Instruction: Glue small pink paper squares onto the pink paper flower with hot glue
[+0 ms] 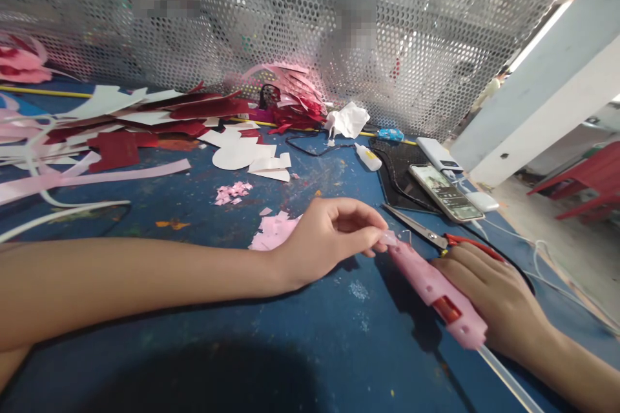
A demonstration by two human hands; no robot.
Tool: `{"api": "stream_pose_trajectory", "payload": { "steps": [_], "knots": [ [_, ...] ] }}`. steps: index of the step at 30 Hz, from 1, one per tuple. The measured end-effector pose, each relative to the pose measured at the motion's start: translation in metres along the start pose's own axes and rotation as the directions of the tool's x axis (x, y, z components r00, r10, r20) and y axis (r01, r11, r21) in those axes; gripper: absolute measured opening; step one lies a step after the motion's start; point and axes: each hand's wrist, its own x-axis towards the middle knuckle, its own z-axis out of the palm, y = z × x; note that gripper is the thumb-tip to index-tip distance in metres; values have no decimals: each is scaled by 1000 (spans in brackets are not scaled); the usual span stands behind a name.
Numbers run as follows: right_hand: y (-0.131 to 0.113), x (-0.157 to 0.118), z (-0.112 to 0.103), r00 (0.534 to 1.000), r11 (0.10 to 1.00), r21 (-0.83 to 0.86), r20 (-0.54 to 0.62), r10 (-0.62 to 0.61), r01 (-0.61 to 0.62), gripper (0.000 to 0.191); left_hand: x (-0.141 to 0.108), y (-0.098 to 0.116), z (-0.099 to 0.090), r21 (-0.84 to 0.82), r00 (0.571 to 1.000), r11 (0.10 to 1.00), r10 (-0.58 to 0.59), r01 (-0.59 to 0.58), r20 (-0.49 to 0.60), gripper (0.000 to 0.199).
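My right hand (498, 297) is wrapped round a pink hot glue gun (426, 284), with a clear glue stick (508, 377) poking out of its rear end. The gun's nozzle points up and left. In front of it, my left hand (324, 239) pinches a small pale pink piece (388, 238) between thumb and fingertips, right at the nozzle; whether they touch I cannot tell. Behind my left wrist lies a pile of pink cut pieces (274, 230), partly hidden by the hand. Red-handled scissors (436, 237) lie just beyond my right hand.
Tiny pink scraps (233, 192), white paper cutouts (237, 151) and dark red sheets (116, 148) lie on the blue table (203, 329). A small white glue bottle (368, 157), a phone (445, 190) and cables are farther right. A perforated metal screen (271, 26) stands behind.
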Motion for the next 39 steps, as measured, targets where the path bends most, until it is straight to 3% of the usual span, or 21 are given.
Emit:
{"api": "stream_pose_trajectory", "payload": {
  "steps": [5,11,15,18,23,29,39],
  "knots": [
    [0,7,-2,997,998,-13,24,69,-69,12,-8,2,4,-16,995,1000,-20,22,93,2],
    [-1,2,-2,983,980,82,30,181,-183,37,-9,-6,5,-69,988,991,-106,114,111,2],
    [-1,3,-5,991,986,99,25,131,-133,44,-10,-8,8,-109,978,976,-175,187,117,2],
    [-3,5,-9,996,974,207,29,89,-93,37,-13,-9,10,-108,969,967,-216,229,121,2],
    [-18,12,-10,967,921,373,-171,189,-114,26,-15,-10,10,-42,959,965,-252,260,132,6],
    [-40,33,-3,942,878,478,-299,155,8,33,-12,-6,12,-6,960,967,-254,256,118,6],
    [-35,31,-1,960,882,469,-268,84,54,19,-12,-6,13,-41,954,957,-283,288,101,4]
  ]
}}
